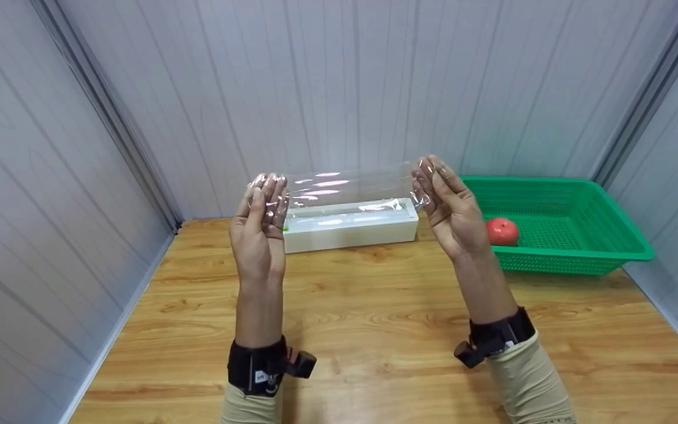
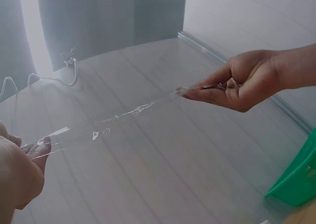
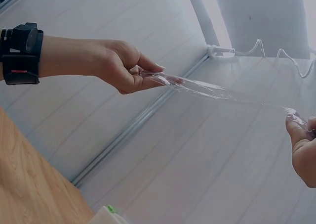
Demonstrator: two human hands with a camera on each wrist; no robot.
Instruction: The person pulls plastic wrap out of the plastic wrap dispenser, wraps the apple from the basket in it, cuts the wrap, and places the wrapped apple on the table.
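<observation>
A sheet of clear plastic wrap [image 1: 348, 189] is stretched in the air between both hands, above the wooden table [image 1: 374, 330]. My left hand [image 1: 263, 221] pinches its left edge between thumb and fingers. My right hand [image 1: 448, 203] pinches the right edge. The film [image 2: 118, 117] runs taut from hand to hand, seen edge-on in the left wrist view and as a thin glinting strip [image 3: 222, 93] in the right wrist view. Behind the hands lies the long white wrap dispenser box [image 1: 354, 227], from which the film comes.
A green plastic basket [image 1: 586, 235] stands at the back right of the table with a red tomato-like fruit [image 1: 502, 231] inside. Grey panelled walls close in on the left, back and right. Black wrist bands [image 1: 256, 365] sit on both forearms.
</observation>
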